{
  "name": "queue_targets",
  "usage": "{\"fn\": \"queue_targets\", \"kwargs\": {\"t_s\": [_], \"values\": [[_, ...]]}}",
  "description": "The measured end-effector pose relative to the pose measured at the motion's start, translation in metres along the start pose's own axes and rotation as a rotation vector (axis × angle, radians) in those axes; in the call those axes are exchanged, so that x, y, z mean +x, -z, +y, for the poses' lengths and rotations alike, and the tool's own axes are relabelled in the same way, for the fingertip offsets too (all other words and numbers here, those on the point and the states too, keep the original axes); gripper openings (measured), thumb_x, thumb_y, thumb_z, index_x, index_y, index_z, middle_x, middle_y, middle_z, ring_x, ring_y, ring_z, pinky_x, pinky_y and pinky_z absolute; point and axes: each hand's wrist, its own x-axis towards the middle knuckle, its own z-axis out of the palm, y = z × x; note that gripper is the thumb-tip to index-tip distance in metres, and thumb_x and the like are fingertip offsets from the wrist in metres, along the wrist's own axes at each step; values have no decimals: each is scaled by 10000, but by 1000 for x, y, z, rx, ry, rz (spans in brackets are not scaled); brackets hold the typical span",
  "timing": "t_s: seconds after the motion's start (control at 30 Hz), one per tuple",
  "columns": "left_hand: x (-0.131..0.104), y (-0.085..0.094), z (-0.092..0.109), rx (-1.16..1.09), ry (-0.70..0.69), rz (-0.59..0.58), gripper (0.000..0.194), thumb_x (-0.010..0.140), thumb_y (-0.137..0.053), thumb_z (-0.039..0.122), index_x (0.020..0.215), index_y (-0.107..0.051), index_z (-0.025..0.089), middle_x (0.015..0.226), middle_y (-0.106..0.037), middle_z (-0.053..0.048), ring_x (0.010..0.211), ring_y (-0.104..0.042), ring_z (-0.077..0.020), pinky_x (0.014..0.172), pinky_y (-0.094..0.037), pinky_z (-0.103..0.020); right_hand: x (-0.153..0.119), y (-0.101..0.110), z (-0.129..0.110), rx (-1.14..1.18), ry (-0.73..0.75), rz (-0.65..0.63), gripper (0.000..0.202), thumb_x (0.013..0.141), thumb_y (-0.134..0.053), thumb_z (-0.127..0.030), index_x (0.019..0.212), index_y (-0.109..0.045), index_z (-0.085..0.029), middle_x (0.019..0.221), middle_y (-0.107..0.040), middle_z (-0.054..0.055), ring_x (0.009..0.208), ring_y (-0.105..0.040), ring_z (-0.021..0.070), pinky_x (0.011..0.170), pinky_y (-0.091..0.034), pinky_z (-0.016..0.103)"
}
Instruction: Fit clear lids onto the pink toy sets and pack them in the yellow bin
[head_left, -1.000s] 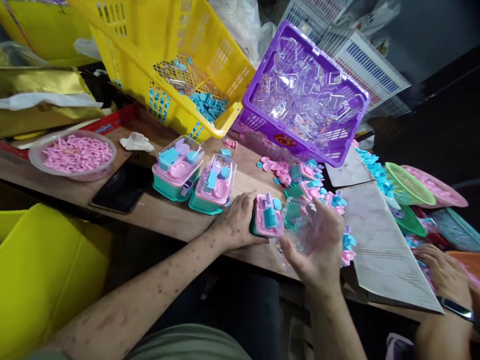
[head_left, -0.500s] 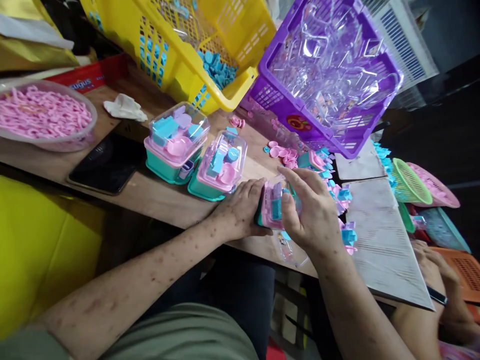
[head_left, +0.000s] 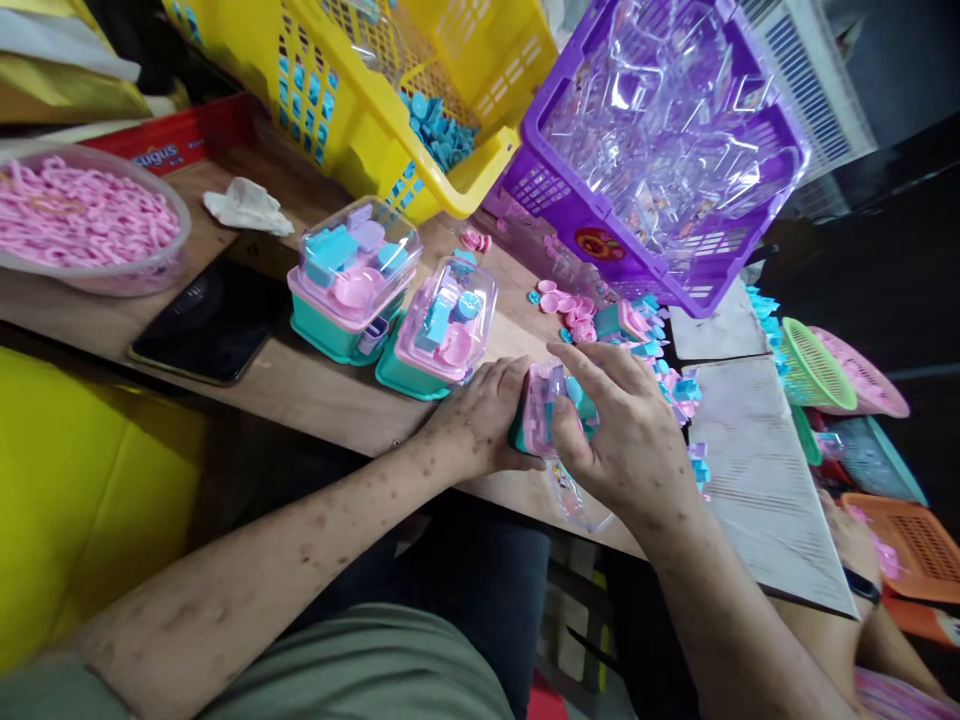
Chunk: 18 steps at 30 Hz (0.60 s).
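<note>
My left hand (head_left: 484, 415) is wrapped round a small box (head_left: 536, 440) with a pink tray top and a green base, near the table's front edge. My right hand (head_left: 626, 420) reaches over the box from the right, thumb and forefinger apart above purple and blue toy pieces (head_left: 555, 390) in the tray. Its other fingertips are partly hidden. Below the box, a clear plastic cover (head_left: 577, 497) with printed pictures lies at the table edge. Left of my hands stand two similar boxes under clear covers, a nearer one (head_left: 439, 330) and a farther one (head_left: 352, 285).
A yellow basket (head_left: 465, 195) of blue pieces and a purple basket (head_left: 525, 130) of clear plastic parts stand behind. At left are a black phone (head_left: 202, 325) and a tub (head_left: 184, 215) of pink pieces. Loose toy pieces (head_left: 574, 310) lie beyond my right hand. A co-worker's arm (head_left: 851, 550) shows at right.
My right thumb and fingers have shifted slightly left over the tray. My left hand keeps its hold on the box. The co-worker's hands at right have moved.
</note>
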Motion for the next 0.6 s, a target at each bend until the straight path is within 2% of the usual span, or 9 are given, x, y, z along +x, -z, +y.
{"fn": "queue_targets", "kwargs": {"t_s": [0.17, 0.3, 0.43, 0.6], "values": [[1, -2, 1, 40, 18, -18, 1212, 677, -1061, 399, 1586, -283, 204, 1614, -530, -249, 1540, -542, -478, 1299, -464, -655, -2, 1, -3, -15, -14, -9, 565, 971, -594, -262, 1520, -676, -158, 1387, -702, 199, 1295, -679, 397, 1131, -583, 617], [2, -3, 2, 15, 33, 3, 1230, 648, -1083, 395, 1580, -296, 236, 1610, -539, -234, 1536, -554, -475, 1289, -479, -669, -6, 0, -6, -25, -108, 20, 538, 998, -580, -274, 1524, -673, -210, 1401, -710, 183, 1301, -701, 395, 1113, -603, 620], [2, -2, 3, 22, 28, 0, 1240, 634, -1098, 411, 1565, -302, 214, 1593, -551, -246, 1522, -564, -475, 1273, -500, -655, -5, 2, -4, -12, -62, 3, 531, 1007, -568, -281, 1518, -679, -186, 1390, -712, 194, 1289, -708, 393, 1098, -615, 611], [2, -1, 5, -10, 23, 5, 1203, 649, -1079, 400, 1563, -310, 255, 1572, -563, -210, 1504, -576, -468, 1274, -484, -682, 4, 4, -3, -2, -51, -50, 530, 988, -576, -278, 1495, -698, -188, 1362, -716, 184, 1263, -706, 389, 1094, -617, 605]]}}
